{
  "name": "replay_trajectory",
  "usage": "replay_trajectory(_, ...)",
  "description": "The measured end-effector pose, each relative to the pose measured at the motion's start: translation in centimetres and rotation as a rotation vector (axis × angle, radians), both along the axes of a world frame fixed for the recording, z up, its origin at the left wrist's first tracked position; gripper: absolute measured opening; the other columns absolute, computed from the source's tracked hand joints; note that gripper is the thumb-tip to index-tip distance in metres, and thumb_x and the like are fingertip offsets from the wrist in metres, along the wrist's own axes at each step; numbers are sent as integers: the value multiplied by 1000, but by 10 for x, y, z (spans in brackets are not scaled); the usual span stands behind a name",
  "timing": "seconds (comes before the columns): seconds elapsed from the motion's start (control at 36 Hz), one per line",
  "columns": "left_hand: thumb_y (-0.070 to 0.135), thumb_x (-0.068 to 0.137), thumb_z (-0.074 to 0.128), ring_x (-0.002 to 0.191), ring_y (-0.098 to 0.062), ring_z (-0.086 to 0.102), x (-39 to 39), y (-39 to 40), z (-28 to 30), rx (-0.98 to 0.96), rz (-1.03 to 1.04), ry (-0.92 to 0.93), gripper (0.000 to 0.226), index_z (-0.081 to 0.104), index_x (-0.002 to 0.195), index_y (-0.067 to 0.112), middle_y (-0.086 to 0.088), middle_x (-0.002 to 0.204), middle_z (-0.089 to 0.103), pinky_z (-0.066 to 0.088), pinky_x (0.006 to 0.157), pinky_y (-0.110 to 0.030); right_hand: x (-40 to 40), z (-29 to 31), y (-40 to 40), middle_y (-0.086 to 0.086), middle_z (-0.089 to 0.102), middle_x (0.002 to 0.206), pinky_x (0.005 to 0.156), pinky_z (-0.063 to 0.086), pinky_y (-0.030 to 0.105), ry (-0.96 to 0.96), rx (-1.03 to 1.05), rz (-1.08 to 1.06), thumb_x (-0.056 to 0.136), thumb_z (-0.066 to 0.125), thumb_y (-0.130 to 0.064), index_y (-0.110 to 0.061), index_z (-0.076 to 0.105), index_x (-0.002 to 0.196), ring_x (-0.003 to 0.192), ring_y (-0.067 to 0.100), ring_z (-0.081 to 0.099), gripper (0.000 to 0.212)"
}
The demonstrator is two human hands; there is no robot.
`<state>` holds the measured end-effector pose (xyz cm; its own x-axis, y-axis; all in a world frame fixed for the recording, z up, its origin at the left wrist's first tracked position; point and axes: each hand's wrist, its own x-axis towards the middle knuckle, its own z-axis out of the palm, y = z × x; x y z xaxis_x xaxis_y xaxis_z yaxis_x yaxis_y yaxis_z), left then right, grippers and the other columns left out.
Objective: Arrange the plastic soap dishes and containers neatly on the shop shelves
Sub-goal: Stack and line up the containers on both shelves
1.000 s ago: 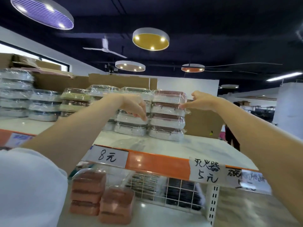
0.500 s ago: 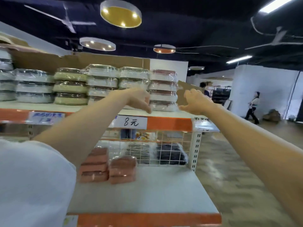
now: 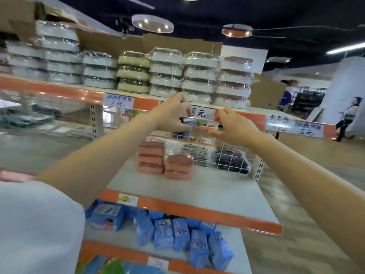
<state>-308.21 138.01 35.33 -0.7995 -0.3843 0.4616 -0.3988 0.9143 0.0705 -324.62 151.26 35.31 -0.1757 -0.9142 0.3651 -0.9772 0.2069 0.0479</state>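
Shrink-wrapped stacks of plastic containers (image 3: pixel 199 76) line the top shelf (image 3: pixel 59 89), in white, green and brown-lidded rows. Two stacks of salmon-pink soap dishes (image 3: pixel 151 158) stand on the middle shelf (image 3: pixel 207 190). My left hand (image 3: pixel 173 113) hovers in front of the top shelf's orange edge, fingers loosely curled and holding nothing. My right hand (image 3: pixel 233 125) is beside it to the right, fingers spread, also holding nothing. Both hands are in the air above the pink stacks, apart from all the goods.
A white wire grid (image 3: pixel 213 153) backs the middle shelf, with dark wrapped packs (image 3: pixel 229 159) behind it. Blue packets (image 3: pixel 177 234) fill the lower shelf. Price labels hang on the orange edges. Two people (image 3: pixel 347 117) are in the aisle at the right.
Both hands have come back off the container stacks on the top shelf and dropped to its front edge. The camera has tilted down, bringing the lower shelves into view.
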Motion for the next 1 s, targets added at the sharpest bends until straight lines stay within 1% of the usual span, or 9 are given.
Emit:
replay_trajectory(0.14, 35, 84, 67, 122, -22, 32, 35, 5, -40, -2, 78, -134, 44, 54, 120, 14, -8, 124, 40, 32, 100, -32, 21, -37, -12, 8, 48, 125, 78, 37, 33, 26, 64, 93, 95, 53, -41, -8, 46, 120, 113, 25, 48, 42)
replay_trajectory(0.28, 38, 82, 68, 118, -29, 36, 73, -3, -79, 96, 233, -250, 55, 51, 125, 8, -14, 122, 40, 37, 101, -43, 40, -79, -31, 13, 44, 135, 87, 42, 38, -30, 201, 120, 95, 53, -43, -6, 41, 131, 122, 31, 46, 52)
replay_trajectory(0.39, 36, 85, 66, 127, -29, 37, 100, -12, -102, 214, 296, -308, 54, 49, 128, 10, -15, 140, 34, 37, 103, -36, 53, -104, -49, 16, 43, 138, 97, 43, 44, -116, 310, 127, 96, 52, -40, -6, 40, 134, 123, 33, 45, 53)
replay_trajectory(0.44, 35, 86, 66, 122, -25, 44, 113, -18, -114, 250, 313, -313, 49, 50, 127, 14, -8, 134, 41, 38, 98, -31, 61, -113, -60, 16, 44, 137, 98, 43, 44, -159, 336, 134, 94, 54, -40, -7, 41, 134, 122, 33, 46, 54)
replay_trajectory(0.61, 38, 86, 66, 115, -23, 49, 153, -58, -146, 335, 379, -349, 51, 49, 129, 17, -5, 127, 43, 40, 94, -32, 92, -134, -102, 14, 49, 134, 68, 35, 23, -251, 334, 184, 95, 57, -25, -6, 43, 134, 116, 28, 51, 46)
replay_trajectory(0.67, 38, 85, 67, 112, -23, 50, 167, -77, -156, 369, 399, -357, 51, 49, 129, 18, -4, 124, 44, 41, 94, -33, 110, -141, -122, 14, 45, 141, 79, 41, 18, -285, 328, 220, 94, 59, -26, -8, 39, 140, 122, 29, 48, 54)
replay_trajectory(0.72, 39, 83, 68, 110, -24, 51, 184, -100, -167, 394, 418, -361, 52, 50, 128, 19, -3, 120, 45, 43, 95, -36, 128, -151, -150, 13, 42, 143, 98, 42, 32, -287, 342, 224, 91, 62, -35, -11, 37, 142, 125, 31, 46, 61)
replay_trajectory(0.81, 41, 81, 69, 111, -25, 50, 212, -142, -182, 415, 444, -364, 53, 51, 127, 20, -5, 118, 48, 43, 96, -39, 157, -164, -199, 6, 44, 125, 93, 44, 35, -286, 346, 182, 88, 60, -45, -12, 42, 136, 114, 25, 48, 61)
replay_trajectory(1.0, 35, 85, 68, 115, -22, 47, 289, -243, -204, 527, 515, -300, 47, 52, 124, 15, -3, 110, 47, 37, 93, -27, 233, -195, -308, 15, 43, 138, 98, 40, 36, -383, 345, 187, 89, 64, -41, -3, 42, 135, 125, 29, 43, 64)
